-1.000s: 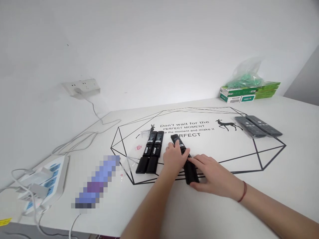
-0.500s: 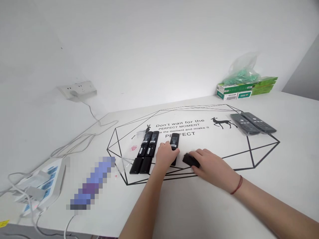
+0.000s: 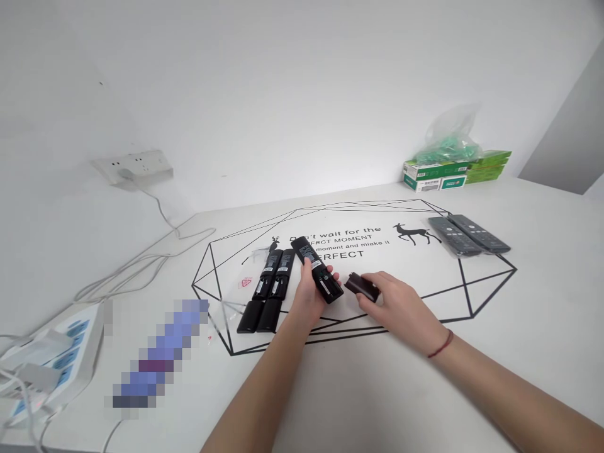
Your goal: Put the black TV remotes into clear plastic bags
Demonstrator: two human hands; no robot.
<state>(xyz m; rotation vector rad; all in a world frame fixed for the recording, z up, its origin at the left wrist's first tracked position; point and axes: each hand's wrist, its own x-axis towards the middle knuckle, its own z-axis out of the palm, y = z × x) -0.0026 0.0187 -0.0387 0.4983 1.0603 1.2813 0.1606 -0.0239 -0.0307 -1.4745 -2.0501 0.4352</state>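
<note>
A black remote control [image 3: 312, 259] lies tilted in my left hand [image 3: 309, 292], its back up and its battery compartment uncovered. My fingers are wrapped round its lower half. To its right, my right hand [image 3: 399, 308] pinches a black battery cover [image 3: 362, 286] between thumb and fingers, apart from the remote. Just left of my left hand, two more black remotes [image 3: 282, 272] rest side by side, backs up, with their compartments open. Below their lower ends lie two loose battery covers [image 3: 259, 316].
Two remotes in clear wrapping [image 3: 467, 236] lie at the right. Green and white boxes [image 3: 436, 176] with a plastic bag [image 3: 448, 145] on top stand against the wall. On the left are a power strip [image 3: 61, 365], cables [image 3: 141, 264] and a blurred-out object [image 3: 163, 352].
My left hand has lifted the remote off the table and turned it, so its lower end points right. The cover in my right hand is raised and tilted slightly.
</note>
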